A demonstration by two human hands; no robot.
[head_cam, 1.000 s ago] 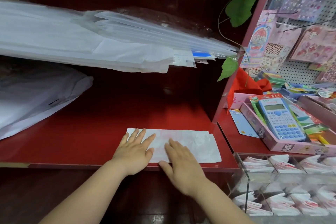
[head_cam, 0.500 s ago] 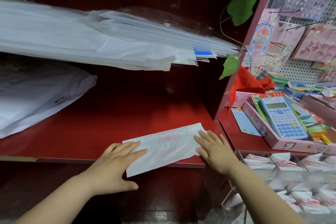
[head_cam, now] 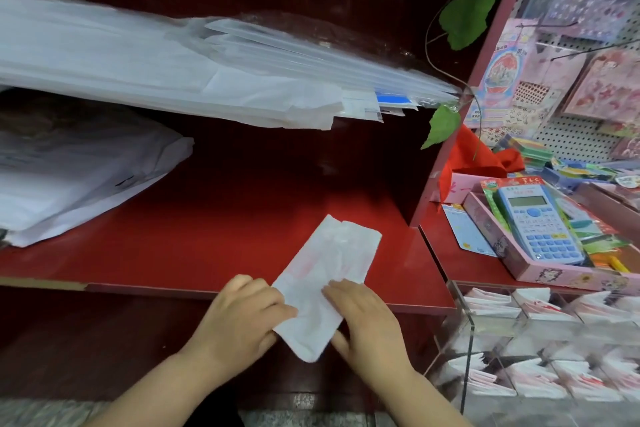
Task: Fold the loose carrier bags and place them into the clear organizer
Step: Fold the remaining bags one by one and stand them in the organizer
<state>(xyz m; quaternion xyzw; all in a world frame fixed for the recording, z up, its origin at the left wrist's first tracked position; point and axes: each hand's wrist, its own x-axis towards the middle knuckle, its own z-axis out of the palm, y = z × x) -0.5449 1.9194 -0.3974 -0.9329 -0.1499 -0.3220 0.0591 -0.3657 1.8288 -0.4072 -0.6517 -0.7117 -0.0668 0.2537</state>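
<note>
A blue calculator (head_cam: 538,224) lies in a pink box (head_cam: 561,276) at the right, with a red cloth (head_cam: 481,158) behind it. Green leaves (head_cam: 471,15) hang on a vine above, beside a pegboard (head_cam: 571,139) carrying sticker packs (head_cam: 604,87)

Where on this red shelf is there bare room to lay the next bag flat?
Bare shelf lies between the white bag pile at left and the folded bag. Crowded at right: the pink tray and the clear organizer.

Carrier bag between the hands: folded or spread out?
Folded: the carrier bag is a narrow strip, held by the left hand and right hand.
</note>
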